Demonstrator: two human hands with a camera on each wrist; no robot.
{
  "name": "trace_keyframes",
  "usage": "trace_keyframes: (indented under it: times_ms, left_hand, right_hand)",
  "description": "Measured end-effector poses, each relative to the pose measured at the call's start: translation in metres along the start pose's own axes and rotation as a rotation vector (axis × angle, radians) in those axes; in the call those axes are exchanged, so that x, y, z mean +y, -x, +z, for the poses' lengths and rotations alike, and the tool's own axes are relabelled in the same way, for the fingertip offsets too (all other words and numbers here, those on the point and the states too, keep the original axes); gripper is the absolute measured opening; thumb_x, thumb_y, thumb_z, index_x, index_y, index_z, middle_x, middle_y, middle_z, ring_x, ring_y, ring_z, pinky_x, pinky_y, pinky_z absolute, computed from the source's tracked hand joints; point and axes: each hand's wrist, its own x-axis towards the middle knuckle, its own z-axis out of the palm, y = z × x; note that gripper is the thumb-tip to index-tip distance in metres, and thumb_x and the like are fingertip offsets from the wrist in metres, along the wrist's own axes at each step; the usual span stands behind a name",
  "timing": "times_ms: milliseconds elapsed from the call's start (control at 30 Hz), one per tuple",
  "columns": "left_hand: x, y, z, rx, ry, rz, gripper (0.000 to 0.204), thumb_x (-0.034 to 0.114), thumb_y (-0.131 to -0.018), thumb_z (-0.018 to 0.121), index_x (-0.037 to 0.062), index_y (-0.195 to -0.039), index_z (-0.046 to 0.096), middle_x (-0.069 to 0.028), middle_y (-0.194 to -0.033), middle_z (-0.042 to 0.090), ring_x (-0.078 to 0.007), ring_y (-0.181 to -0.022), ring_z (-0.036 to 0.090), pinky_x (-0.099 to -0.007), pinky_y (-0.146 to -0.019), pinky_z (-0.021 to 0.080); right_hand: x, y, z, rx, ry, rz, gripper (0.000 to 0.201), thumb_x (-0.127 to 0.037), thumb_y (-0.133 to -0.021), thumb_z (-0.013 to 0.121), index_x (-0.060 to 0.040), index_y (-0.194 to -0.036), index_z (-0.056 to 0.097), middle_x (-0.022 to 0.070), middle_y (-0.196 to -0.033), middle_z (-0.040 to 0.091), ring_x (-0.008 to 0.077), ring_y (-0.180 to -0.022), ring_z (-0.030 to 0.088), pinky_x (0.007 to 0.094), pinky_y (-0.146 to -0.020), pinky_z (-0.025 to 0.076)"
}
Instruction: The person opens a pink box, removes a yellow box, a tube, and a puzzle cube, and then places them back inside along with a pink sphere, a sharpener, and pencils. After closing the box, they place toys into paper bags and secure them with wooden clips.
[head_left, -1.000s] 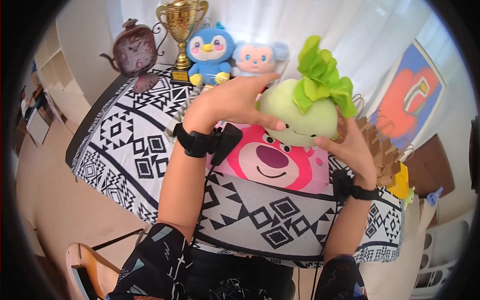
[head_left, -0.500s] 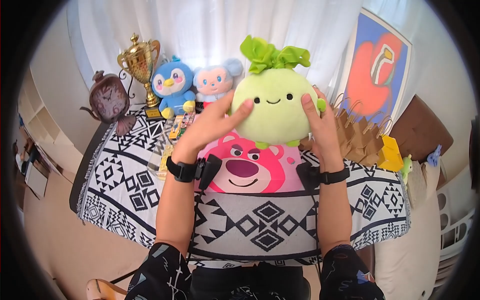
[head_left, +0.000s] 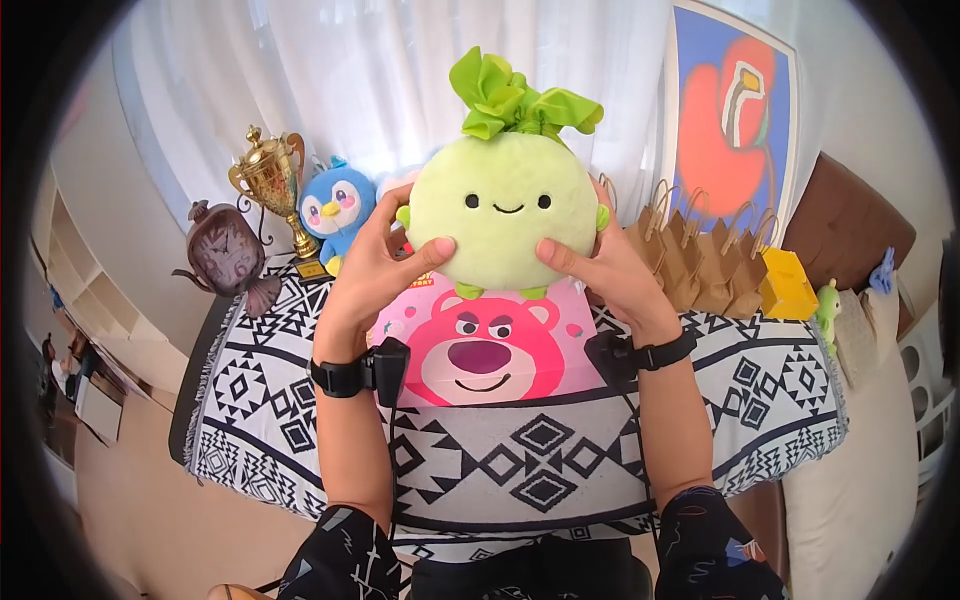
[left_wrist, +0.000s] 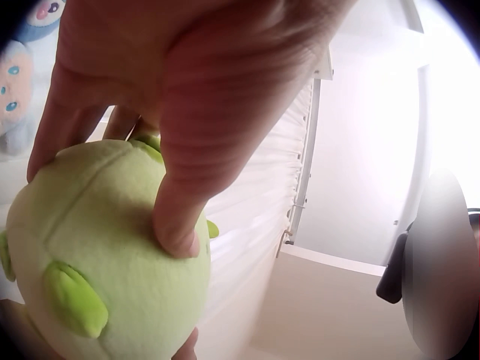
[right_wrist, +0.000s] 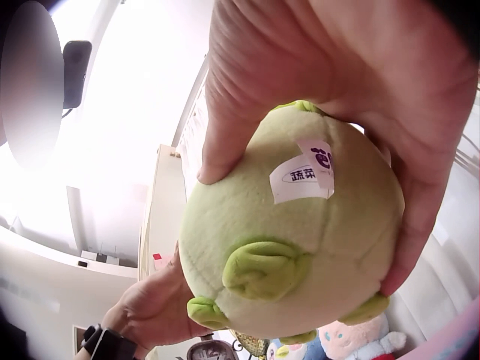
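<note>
Both hands hold up a round, pale green plush toy [head_left: 505, 235] with a leafy bright-green top, its smiling face toward the head camera. My left hand [head_left: 370, 275] grips one side, thumb on the front, fingers wrapping behind. On the other side, my right hand [head_left: 630, 280] grips it the same way. In the left wrist view, the left thumb [left_wrist: 178, 229] presses into the plush near a small green nub. White tags [right_wrist: 304, 176] with printed characters hang from the toy in the right wrist view. Below it lies a pink bear-face print [head_left: 490, 365], its upper part overlapped by the toy.
A black-and-white patterned cloth [head_left: 545, 460] covers the table. At the back left stand a teapot-shaped clock [head_left: 225, 245], a gold trophy [head_left: 275, 190] and a blue penguin plush [head_left: 338, 210]. Brown paper bags [head_left: 700, 265] and a yellow box [head_left: 787, 285] line the right.
The plush toy has turned from tilted to upright, its face now toward the head camera, and has shifted left in view. Both hands moved with it, thumbs now lower on its front.
</note>
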Motion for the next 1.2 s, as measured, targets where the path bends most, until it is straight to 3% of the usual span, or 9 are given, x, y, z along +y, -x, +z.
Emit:
trace_keyframes:
  times_ms: [433,567,667,733,767,833,967,1033,1200]
  left_hand:
    - [0.005,-0.003,0.042,0.219,0.069,0.393,0.125,0.065,-0.086,0.077,0.0039,-0.166,0.002,-0.0213,-0.163,0.029,-0.0342,-0.149,0.036,-0.0464,-0.12,0.037]
    - [-0.006,0.003,0.016,0.129,0.703,0.12,0.077,0.067,-0.104,0.043,0.0108,-0.157,0.04,-0.0143,-0.154,0.052,-0.0276,-0.136,0.058,-0.0482,-0.107,0.054]
    - [-0.047,0.001,0.004,-0.097,1.136,0.132,0.068,0.057,-0.107,0.048,0.0084,-0.154,0.045,-0.0143,-0.148,0.058,-0.0286,-0.129,0.063,-0.0471,-0.103,0.058]
    - [-0.054,0.003,0.005,-0.375,1.18,0.094,0.058,0.045,-0.109,0.051,0.0065,-0.152,0.048,-0.0149,-0.147,0.059,-0.0284,-0.129,0.063,-0.0468,-0.103,0.058]
    - [-0.05,0.005,0.012,-0.382,1.182,0.093,0.058,0.045,-0.109,0.051,0.0065,-0.152,0.048,-0.0149,-0.147,0.059,-0.0284,-0.129,0.063,-0.0468,-0.103,0.058]
    - [-0.032,0.01,0.028,0.212,0.506,-0.073,0.054,0.039,-0.109,0.052,0.005,-0.151,0.047,-0.0161,-0.15,0.056,-0.0279,-0.133,0.06,-0.0489,-0.105,0.055]
    - [0.006,0.005,0.031,0.232,0.458,0.073,0.068,0.049,-0.106,0.057,0.0055,-0.156,0.04,-0.0176,-0.156,0.05,-0.0305,-0.139,0.055,-0.0497,-0.111,0.05]
    - [0.02,0.008,0.024,-0.324,1.032,0.231,0.088,0.058,-0.099,0.064,0.0068,-0.162,0.028,-0.0172,-0.16,0.043,-0.0326,-0.142,0.05,-0.0489,-0.114,0.045]
    - [0.004,0.002,0.037,0.112,0.341,0.21,0.1,0.059,-0.094,0.072,0.0089,-0.163,0.021,-0.0141,-0.158,0.042,-0.0303,-0.143,0.048,-0.0463,-0.114,0.044]
  right_hand:
    - [-0.019,0.016,0.048,0.235,0.588,-0.539,0.106,-0.036,-0.077,0.094,0.0003,-0.157,0.035,0.0207,-0.146,0.054,0.0331,-0.13,0.057,0.0452,-0.106,0.049]
    - [-0.033,0.022,0.041,0.158,0.038,-0.279,0.107,-0.035,-0.077,0.094,-0.0014,-0.159,0.034,0.0205,-0.152,0.047,0.0314,-0.13,0.057,0.046,-0.106,0.05]
    - [-0.033,0.02,0.041,0.369,0.183,-0.349,0.116,-0.032,-0.076,0.096,-0.0025,-0.163,0.025,0.0195,-0.158,0.039,0.0294,-0.135,0.054,0.0467,-0.109,0.049]
    - [-0.04,0.021,0.047,0.137,-0.263,-0.228,0.126,-0.032,-0.074,0.097,-0.0012,-0.165,0.014,0.0187,-0.16,0.035,0.0294,-0.143,0.046,0.0452,-0.114,0.046]
    - [-0.04,0.021,0.046,0.143,-0.258,-0.23,0.126,-0.032,-0.074,0.097,-0.0012,-0.165,0.014,0.0187,-0.16,0.035,0.0294,-0.143,0.046,0.0452,-0.114,0.046]
    - [-0.039,0.018,0.041,0.038,-0.226,-0.263,0.136,-0.035,-0.071,0.098,0.0003,-0.165,0.007,0.02,-0.16,0.034,0.03,-0.149,0.038,0.0444,-0.118,0.041]
    - [-0.038,0.017,0.033,0.108,-0.138,-0.279,0.136,-0.037,-0.069,0.1,0.0009,-0.164,0.01,0.0216,-0.16,0.033,0.0306,-0.15,0.035,0.0445,-0.12,0.039]
    - [-0.037,0.016,0.031,0.299,0.251,-0.395,0.135,-0.037,-0.067,0.1,0.0012,-0.164,0.013,0.0224,-0.159,0.034,0.0317,-0.148,0.039,0.0453,-0.119,0.04]
    - [-0.053,0.024,0.03,0.244,0.251,-0.352,0.119,-0.024,-0.077,0.095,0.0007,-0.163,0.016,0.0211,-0.155,0.04,0.0314,-0.145,0.045,0.0439,-0.116,0.044]
